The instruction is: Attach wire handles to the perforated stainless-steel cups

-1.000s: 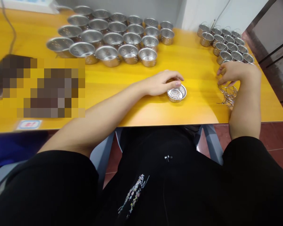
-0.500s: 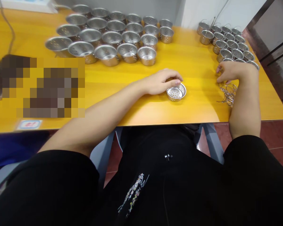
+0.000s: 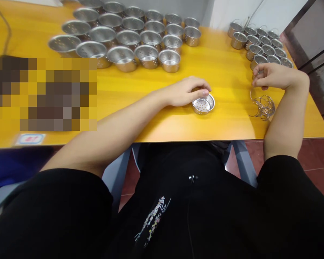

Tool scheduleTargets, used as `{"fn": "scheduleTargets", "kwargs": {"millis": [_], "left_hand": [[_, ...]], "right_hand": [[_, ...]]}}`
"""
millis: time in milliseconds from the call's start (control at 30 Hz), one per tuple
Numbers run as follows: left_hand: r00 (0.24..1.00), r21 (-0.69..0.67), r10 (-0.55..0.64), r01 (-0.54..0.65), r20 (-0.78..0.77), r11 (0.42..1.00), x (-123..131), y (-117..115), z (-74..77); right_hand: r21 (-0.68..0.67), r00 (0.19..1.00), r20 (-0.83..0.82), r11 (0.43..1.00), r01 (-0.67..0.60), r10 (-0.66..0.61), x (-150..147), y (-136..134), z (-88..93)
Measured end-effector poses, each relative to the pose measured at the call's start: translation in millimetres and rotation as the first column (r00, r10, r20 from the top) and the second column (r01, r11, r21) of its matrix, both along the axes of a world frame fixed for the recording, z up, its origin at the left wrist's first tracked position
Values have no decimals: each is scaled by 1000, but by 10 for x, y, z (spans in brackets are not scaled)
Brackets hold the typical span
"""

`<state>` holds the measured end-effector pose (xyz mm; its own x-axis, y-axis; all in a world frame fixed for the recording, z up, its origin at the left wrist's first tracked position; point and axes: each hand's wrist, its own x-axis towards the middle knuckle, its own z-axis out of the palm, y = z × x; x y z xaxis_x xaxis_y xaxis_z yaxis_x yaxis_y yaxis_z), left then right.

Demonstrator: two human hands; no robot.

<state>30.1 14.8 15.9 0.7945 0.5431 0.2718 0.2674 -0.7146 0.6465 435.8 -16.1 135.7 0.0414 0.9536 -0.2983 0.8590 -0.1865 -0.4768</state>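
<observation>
A small perforated metal cup (image 3: 203,104) stands upright near the table's front edge. My left hand (image 3: 190,91) is closed on its rim at the upper left, thumb and fingers at the edge. Over on the right, my right hand (image 3: 268,76) is raised above a tangled pile of thin curved wires (image 3: 265,107). Its fingers are pinched round a wire that hangs down toward the pile; the wire's upper end is hidden in the fingers.
Rows of perforated metal cups (image 3: 122,58) stand at the back left of the yellow table (image 3: 221,126). Smaller cups with wire handles (image 3: 239,40) are grouped at the back right. A blurred-out patch covers the left side, above a label (image 3: 31,139).
My right hand has turned and its fingers have closed round a wire, with the forearm swung a little right. My left hand stays at the cup. The view has shifted slightly.
</observation>
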Motion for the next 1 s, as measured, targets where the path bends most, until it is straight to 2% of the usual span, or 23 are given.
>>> {"fn": "scheduleTargets", "kwargs": {"millis": [100,133,200,233,267,300,400,500,667,800,1000], "left_hand": [[999,-77,4,0,54,997,10,-6,-25],[996,-109,5,5,88,994,16,-4,-40],[985,-163,3,26,172,986,35,8,-71],[976,-185,5,36,216,982,44,17,-82],[966,-204,8,46,257,978,53,28,-87],[957,-224,13,55,291,973,61,39,-86],[930,-284,40,70,364,956,72,65,-56],[915,-339,88,55,394,939,75,76,-39],[897,-385,169,1,408,923,87,70,-80],[869,-417,233,-34,437,908,113,44,-58],[836,-469,300,-58,459,881,159,-4,3]], "right_hand": [[92,954,-301,995,32,-3,-51,124,-117],[130,909,-413,992,7,48,-112,173,-171],[283,741,-625,956,-77,244,-324,244,-289],[399,653,-677,915,-61,339,-470,257,-346],[464,598,-704,885,-22,384,-633,254,-400],[472,577,-717,882,-9,390,-802,240,-450],[470,562,-739,882,36,371,-1240,180,-586],[467,555,-746,883,44,367,-1453,176,-725],[429,463,-818,898,99,340,-1483,262,-922],[396,496,-823,905,153,276,-1463,336,-1007],[376,481,-830,921,107,283,-1384,434,-1108]]}}
